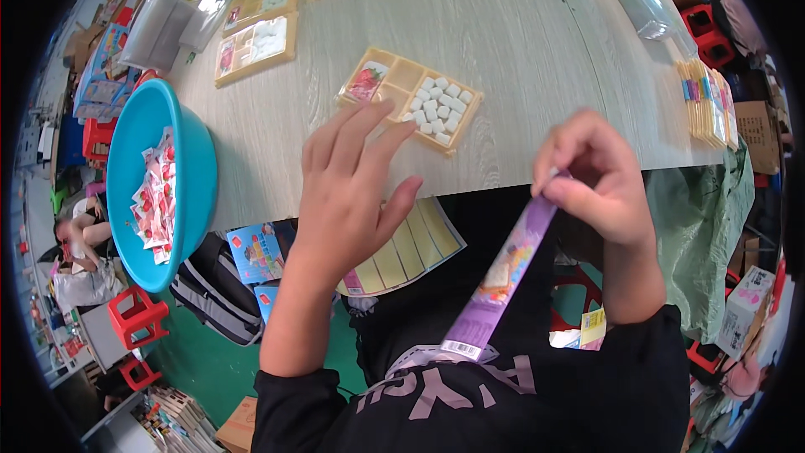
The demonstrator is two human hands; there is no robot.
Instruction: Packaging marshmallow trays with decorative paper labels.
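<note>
On the table in front of me lies a beige plastic tray (404,75) with compartments. White marshmallow-like pieces (437,107) fill its largest section, and a sachet with a strawberry print (366,82) rests in the left corner one. My left hand (345,180) is open, fingers spread at the tray's near left edge; whether the fingertips touch it I cannot tell. With thumb and fingers my right hand (597,174) pinches the upper end of a long purple printed strip (501,278). The strip slants down to the left, past the table edge, across my black shirt.
A turquoise basin (201,151) of strawberry sachets (158,201) stands at the table's left edge. Several filled trays (256,46) line the far side. Clear plastic packs (636,0) lie far right, near stacked cards (708,105). Below the edge are a yellow-panelled sheet (411,247) and a backpack (216,289).
</note>
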